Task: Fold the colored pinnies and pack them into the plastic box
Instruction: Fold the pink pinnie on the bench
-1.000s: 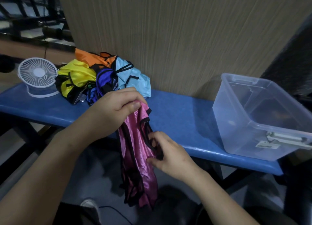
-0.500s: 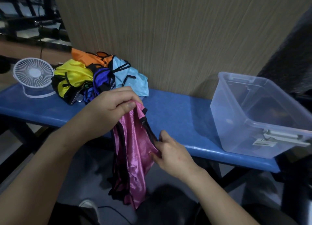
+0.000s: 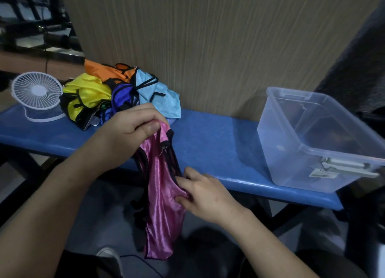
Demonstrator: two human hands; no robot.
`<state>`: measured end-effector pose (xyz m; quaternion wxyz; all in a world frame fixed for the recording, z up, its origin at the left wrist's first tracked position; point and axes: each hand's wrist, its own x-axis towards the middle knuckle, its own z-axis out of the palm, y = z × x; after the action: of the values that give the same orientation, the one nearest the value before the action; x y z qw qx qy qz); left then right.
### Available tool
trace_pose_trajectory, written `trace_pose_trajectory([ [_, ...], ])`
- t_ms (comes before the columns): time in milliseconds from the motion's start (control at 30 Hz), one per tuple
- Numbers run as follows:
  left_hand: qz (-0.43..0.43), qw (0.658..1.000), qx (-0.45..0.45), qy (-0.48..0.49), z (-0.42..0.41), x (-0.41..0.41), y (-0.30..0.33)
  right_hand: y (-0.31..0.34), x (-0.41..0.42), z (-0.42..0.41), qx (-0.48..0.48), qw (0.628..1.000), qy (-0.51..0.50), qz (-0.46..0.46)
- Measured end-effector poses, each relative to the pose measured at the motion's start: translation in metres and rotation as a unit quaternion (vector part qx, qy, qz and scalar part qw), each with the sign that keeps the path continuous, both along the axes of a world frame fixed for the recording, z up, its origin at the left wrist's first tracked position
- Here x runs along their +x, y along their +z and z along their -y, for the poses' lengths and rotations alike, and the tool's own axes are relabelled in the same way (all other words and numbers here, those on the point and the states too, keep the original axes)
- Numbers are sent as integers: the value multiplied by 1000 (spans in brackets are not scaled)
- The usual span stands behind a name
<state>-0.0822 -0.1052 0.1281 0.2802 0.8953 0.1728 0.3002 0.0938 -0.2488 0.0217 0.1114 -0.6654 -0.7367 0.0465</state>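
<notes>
The left hand (image 3: 129, 129) pinches the top of a pink pinny (image 3: 160, 194) so it hangs in front of the bench (image 3: 208, 148), while the right hand (image 3: 205, 193) grips its side edge lower down, fingers curled into the cloth. This looks like the start of the first fold: the pinny is bunched, so the next move probably calls for finding its edges and spreading it flat. The other pinnies (image 3: 116, 96) lie heaped just beyond the left hand, and the box (image 3: 312, 173), with no pinny visible in it, stands well off to the right hand's side.
</notes>
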Motion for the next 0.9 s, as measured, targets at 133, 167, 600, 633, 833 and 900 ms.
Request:
trace_pose_trajectory([
  [133,22,1000,2,-12,4,1,2,2,-5,0,21,999,-21,35],
  [167,27,1000,1,-16,5,1,3,3,-6,0,9,999,-33,42],
  [600,14,1000,14,10,-4,-3,2,9,6,3,-68,992,-81,70],
  [633,14,1000,23,10,-5,-3,2,10,7,3,-66,992,-81,66],
  [833,4,997,55,57,-16,-12,2,20,20,5,-34,997,-63,29],
  [900,7,995,58,84,-22,-17,2,20,29,6,4,999,-49,-7],
])
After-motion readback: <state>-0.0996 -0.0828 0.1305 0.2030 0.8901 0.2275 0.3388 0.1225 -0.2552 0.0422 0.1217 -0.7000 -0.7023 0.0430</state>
